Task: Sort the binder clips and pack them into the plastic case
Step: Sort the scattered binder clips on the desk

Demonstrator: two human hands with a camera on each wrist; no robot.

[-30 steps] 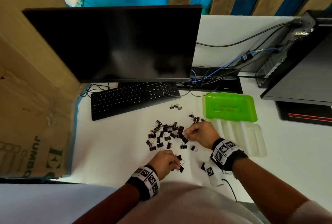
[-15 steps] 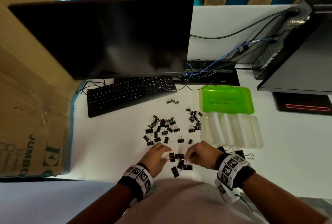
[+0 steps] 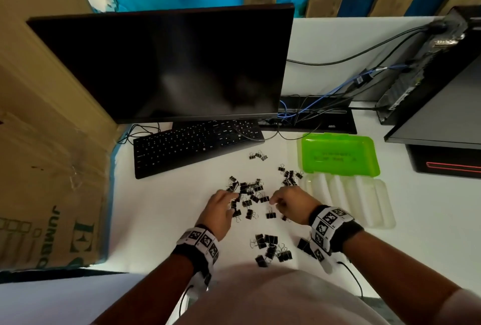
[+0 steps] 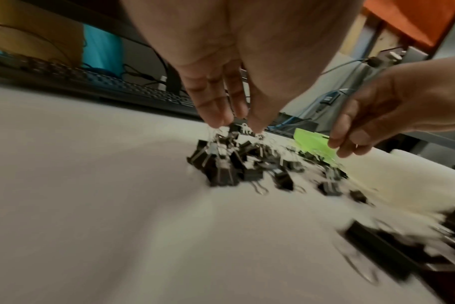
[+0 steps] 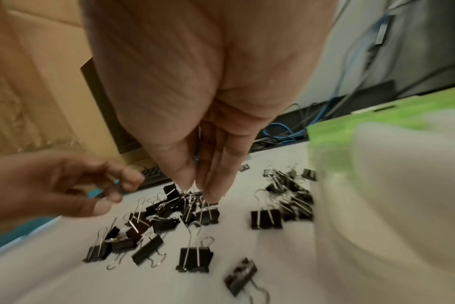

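Black binder clips (image 3: 248, 192) lie scattered mid-table, with a smaller group (image 3: 270, 246) nearer my body. The plastic case lies open at the right: green lid (image 3: 338, 155) behind, clear ribbed tray (image 3: 346, 199) in front, no clips in it. My left hand (image 3: 233, 198) reaches into the pile's left side. Its fingers point down and touch clips (image 4: 238, 125) with a gap to the thumb. My right hand (image 3: 273, 201) hovers at the pile's right side. Its thumb and fingertips are drawn together over wire handles (image 5: 198, 189); whether they pinch one is unclear.
A black keyboard (image 3: 195, 145) and a dark monitor (image 3: 166, 64) stand behind the pile. A cardboard box (image 3: 46, 168) walls the left side. A computer tower (image 3: 442, 77) and cables (image 3: 312, 111) are at the back right. Bare white table lies left of the clips.
Both hands have moved forward from the near group by the table's front edge to the larger pile. The near group of clips stays where they left it.
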